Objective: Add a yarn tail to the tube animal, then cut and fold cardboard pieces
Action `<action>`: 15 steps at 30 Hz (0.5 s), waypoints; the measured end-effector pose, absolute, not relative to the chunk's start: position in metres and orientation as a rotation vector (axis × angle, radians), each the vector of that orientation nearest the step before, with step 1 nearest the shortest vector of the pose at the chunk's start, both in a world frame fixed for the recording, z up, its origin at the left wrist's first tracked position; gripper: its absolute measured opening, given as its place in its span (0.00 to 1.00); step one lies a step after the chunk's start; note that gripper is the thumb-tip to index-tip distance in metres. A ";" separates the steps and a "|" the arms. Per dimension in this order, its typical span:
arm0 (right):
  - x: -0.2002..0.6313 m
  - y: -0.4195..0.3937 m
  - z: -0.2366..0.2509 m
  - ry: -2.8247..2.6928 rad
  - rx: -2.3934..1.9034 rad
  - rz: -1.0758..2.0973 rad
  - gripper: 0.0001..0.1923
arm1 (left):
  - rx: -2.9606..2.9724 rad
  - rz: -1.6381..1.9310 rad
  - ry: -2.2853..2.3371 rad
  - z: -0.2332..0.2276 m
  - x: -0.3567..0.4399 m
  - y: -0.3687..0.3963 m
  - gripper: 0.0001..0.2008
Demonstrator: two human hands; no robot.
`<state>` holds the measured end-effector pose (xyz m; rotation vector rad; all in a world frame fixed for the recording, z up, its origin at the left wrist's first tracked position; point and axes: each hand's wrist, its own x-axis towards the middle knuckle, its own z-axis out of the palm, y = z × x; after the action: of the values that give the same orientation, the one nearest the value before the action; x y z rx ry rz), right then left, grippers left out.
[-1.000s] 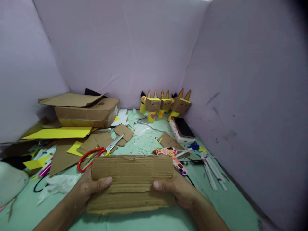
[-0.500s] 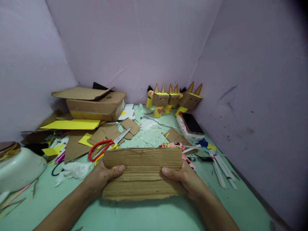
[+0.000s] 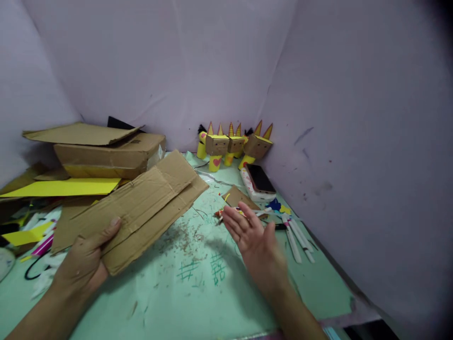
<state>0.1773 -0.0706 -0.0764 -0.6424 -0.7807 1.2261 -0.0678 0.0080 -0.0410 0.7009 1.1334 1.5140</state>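
My left hand (image 3: 83, 259) grips a creased piece of corrugated cardboard (image 3: 148, 203) by its lower left end, thumb on top. The cardboard is tilted, its far end raised toward the upper right, above the table. My right hand (image 3: 260, 248) holds nothing; its palm is turned up and its fingers are stretched out. It hovers over the green tabletop (image 3: 198, 302), partly covering a red patterned item (image 3: 220, 214) behind the fingertips. The scissors are not visible now; the cardboard covers that area.
Left stand a cardboard box (image 3: 106, 158) and yellow sheets (image 3: 63, 187). At the back are several cardboard-headed figures with yellow bodies (image 3: 216, 151). A phone (image 3: 261, 178) lies on a white patterned case. White pens (image 3: 296, 236) lie along the right side, beside the wall (image 3: 354, 165).
My right hand has let go of the cardboard and opened. My left hand has swung the cardboard to the left and tilted it. The view has turned rightward.
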 end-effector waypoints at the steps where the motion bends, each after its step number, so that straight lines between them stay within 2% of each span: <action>1: 0.174 -0.080 -0.083 -0.964 -0.747 1.111 0.29 | 0.698 1.520 1.136 -0.040 -0.067 0.008 0.21; 2: 0.172 -0.091 -0.088 -1.173 -0.891 1.076 0.32 | 0.693 1.519 1.142 -0.040 -0.068 0.007 0.21; 5: 0.170 -0.119 -0.100 -1.764 -1.122 1.227 0.42 | 0.696 1.491 1.134 -0.038 -0.069 0.007 0.23; 8: 0.173 -0.138 -0.104 -1.900 -1.290 1.313 0.35 | 0.724 1.487 1.113 -0.038 -0.070 0.006 0.25; 11: 0.184 -0.150 -0.106 -1.840 -1.368 1.330 0.32 | 0.717 1.485 1.142 -0.040 -0.070 0.005 0.22; 12: 0.191 -0.153 -0.107 -1.814 -1.378 1.243 0.33 | 0.704 1.478 1.155 -0.040 -0.069 0.004 0.20; 13: 0.199 -0.155 -0.106 -1.789 -1.394 1.067 0.29 | 0.680 1.465 1.165 -0.040 -0.069 0.004 0.17; 15: 0.215 -0.152 -0.101 -1.685 -1.434 0.541 0.15 | 0.609 1.449 1.192 -0.039 -0.067 0.003 0.14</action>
<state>0.2153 -0.1519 -0.1013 -1.4340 -1.6853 0.5407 -0.0671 0.0028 -0.0389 0.6092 1.1921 1.4495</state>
